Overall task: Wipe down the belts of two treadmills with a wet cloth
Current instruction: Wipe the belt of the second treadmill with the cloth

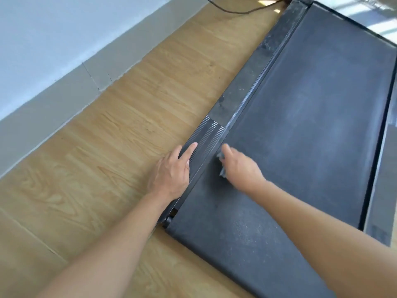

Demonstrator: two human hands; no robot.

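Observation:
A dark grey treadmill belt (300, 117) runs from the lower middle to the upper right, dusty in patches. My right hand (238, 166) presses a small grey cloth (221, 166) onto the belt near its left edge; only the cloth's edges show beside my fingers. My left hand (171, 171) rests on the ribbed black side rail (206, 134), with the index finger stretched along the ribs and the other fingers over the rail's outer edge.
Wood-pattern floor (107, 158) lies left of the treadmill, bounded by a grey skirting and white wall (43, 50). A black cable (236, 9) crosses the floor at the top. The far side rail (384, 190) shows at the right edge.

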